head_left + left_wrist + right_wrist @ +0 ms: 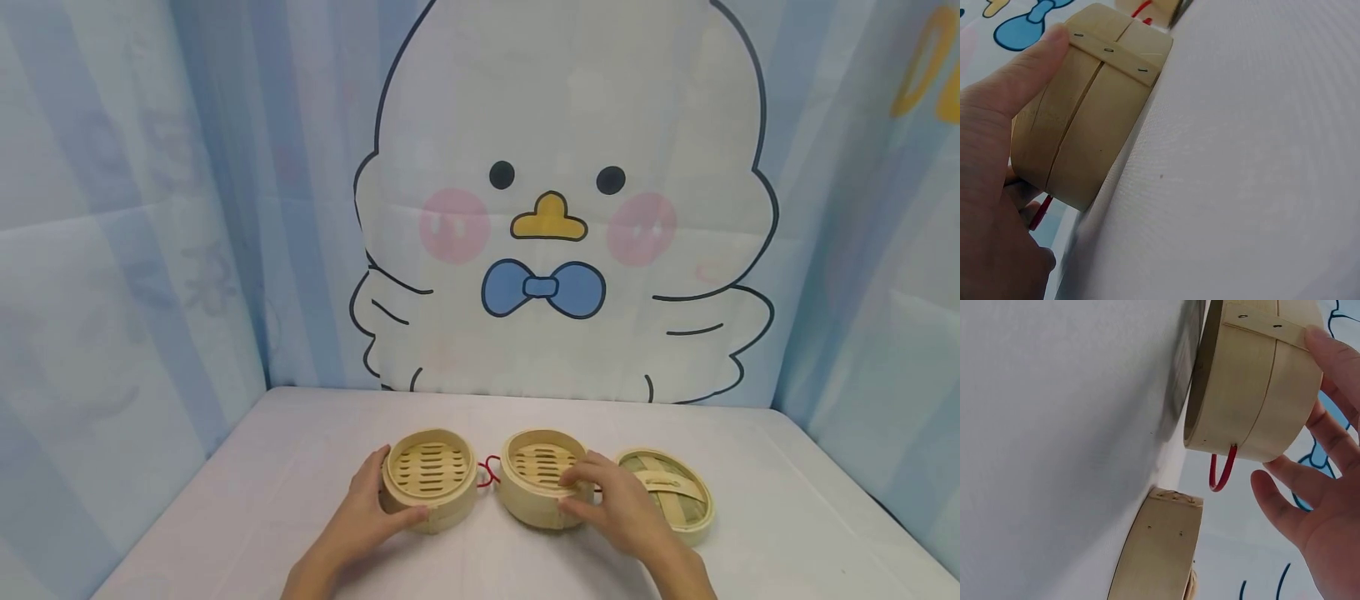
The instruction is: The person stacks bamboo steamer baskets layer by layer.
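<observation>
An orange "D" stands on the right-hand curtain, the neighbouring character cut off.

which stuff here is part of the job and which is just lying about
Likely in the job: left steamer basket, held by the left hand; right steamer basket, held by the right hand.
Just lying about or background: lid, untouched, though perhaps part of the set; table; bird-print backdrop.
</observation>
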`<state>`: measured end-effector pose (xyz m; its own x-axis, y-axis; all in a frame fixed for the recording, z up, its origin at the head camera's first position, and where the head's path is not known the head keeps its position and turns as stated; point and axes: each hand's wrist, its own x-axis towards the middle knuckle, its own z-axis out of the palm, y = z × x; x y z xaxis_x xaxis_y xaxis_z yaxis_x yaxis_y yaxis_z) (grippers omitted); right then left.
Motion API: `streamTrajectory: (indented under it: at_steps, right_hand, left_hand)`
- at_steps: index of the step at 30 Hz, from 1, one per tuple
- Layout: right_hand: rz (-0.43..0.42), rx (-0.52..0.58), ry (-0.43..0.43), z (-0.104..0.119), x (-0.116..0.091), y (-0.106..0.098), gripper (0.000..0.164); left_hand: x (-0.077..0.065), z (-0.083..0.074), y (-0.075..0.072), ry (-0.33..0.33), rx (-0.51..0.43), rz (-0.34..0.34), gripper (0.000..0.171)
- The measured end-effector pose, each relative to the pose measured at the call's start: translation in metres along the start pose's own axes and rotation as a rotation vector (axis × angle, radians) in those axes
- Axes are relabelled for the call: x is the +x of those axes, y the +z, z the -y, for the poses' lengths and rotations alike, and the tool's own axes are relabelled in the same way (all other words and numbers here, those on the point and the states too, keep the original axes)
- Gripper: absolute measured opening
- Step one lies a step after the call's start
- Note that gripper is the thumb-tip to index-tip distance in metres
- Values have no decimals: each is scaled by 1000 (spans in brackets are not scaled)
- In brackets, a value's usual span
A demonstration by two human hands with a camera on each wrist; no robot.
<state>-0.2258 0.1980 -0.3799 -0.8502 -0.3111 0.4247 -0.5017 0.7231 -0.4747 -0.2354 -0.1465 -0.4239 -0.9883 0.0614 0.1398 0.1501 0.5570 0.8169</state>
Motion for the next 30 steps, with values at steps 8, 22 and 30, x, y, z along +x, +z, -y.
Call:
streamTrajectory:
  at_steps: [8, 22, 30]
  right_hand:
    - [-70, 40, -63, 0, 1, 4, 20]
    - [-267, 14, -232, 3, 7, 1, 32]
    - [-270, 7, -133, 12, 12, 0, 30]
  left_hand:
    - [-1, 1, 1, -34, -12, -6, 121]
    - [0, 0, 1, -43, -15, -3, 121]
    - [0, 0, 1, -48, -26, -8, 120]
